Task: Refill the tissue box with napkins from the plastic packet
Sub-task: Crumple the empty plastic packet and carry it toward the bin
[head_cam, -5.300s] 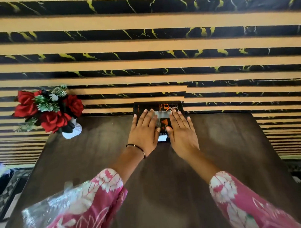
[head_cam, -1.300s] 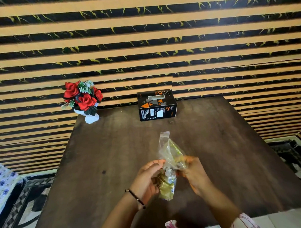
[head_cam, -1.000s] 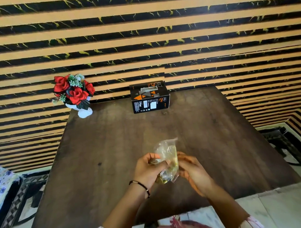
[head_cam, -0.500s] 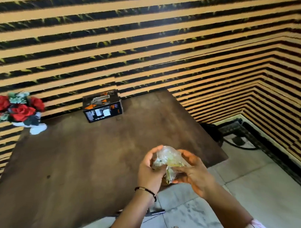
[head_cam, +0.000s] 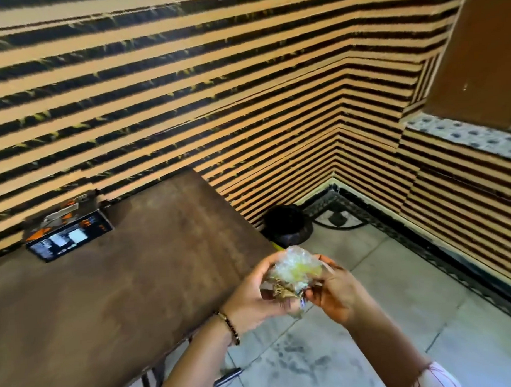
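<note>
Crinkled clear plastic, the plastic packet (head_cam: 293,274), sits bunched between both hands just off the desk's right edge, above the floor. The left hand (head_cam: 253,297) curls around its left side and underside, fingers bent and thumb on top; a dark beaded bracelet (head_cam: 229,327) circles that wrist. The right hand (head_cam: 334,289) closes on the packet from the right, fingertips pinching the plastic near its lower edge. Inside the packet something yellowish and brownish shows, too blurred to tell what.

Toward 9 o'clock from the hands spreads the dark brown desk (head_cam: 106,279). At about 10 o'clock, well apart from the hands, the black tissue box (head_cam: 67,229) stands at the desk's far edge against the striped wall (head_cam: 187,94), with a pale slot on its top; what it holds cannot be seen. At 12 o'clock a black round object (head_cam: 287,225) rests on the pale tiled floor (head_cam: 383,319) near the wall's corner.
</note>
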